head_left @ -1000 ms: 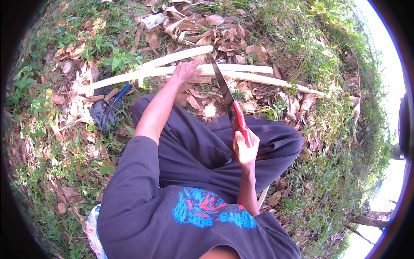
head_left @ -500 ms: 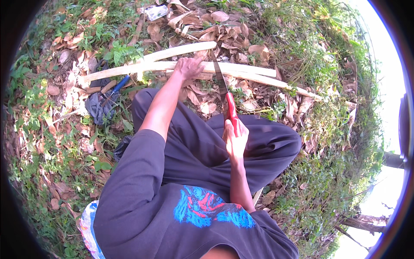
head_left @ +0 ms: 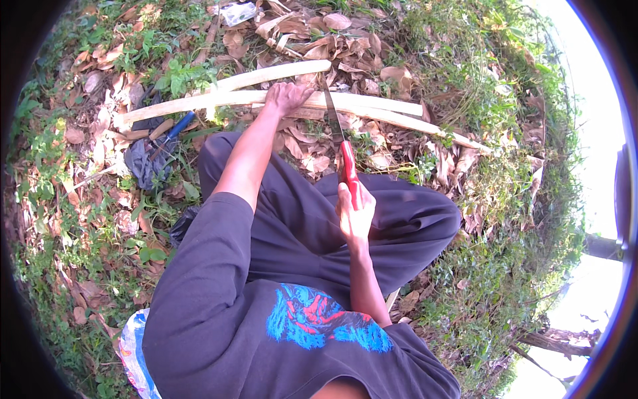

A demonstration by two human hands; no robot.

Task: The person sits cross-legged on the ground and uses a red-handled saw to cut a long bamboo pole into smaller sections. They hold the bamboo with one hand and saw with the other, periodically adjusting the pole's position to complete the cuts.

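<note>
My right hand [head_left: 357, 211] is closed around the red handle of a hand saw [head_left: 334, 117]. The dark blade points away from me and crosses a long pale wooden strip [head_left: 232, 99]. Just left of the blade, my left hand [head_left: 288, 98] grips that strip from above with bent fingers. A shorter pale piece of wood [head_left: 266, 75] lies behind it, near the blade's tip. Another pale strip [head_left: 432, 127] runs out to the right beneath or beside the held one. Whether the teeth have cut into the wood cannot be made out.
A blue-handled tool [head_left: 181, 125] and a wooden handle [head_left: 161, 129] lie on a dark plastic bag [head_left: 147, 164] at left. Clear plastic [head_left: 237, 13] sits among dry leaves [head_left: 319, 28] at the back. My crossed legs [head_left: 319, 213] are close below the saw. Branches [head_left: 565, 344] stand at right.
The saw and my right hand have shifted slightly back toward me and a little left. My left hand keeps its hold on the strip. The whole view has shifted slightly.
</note>
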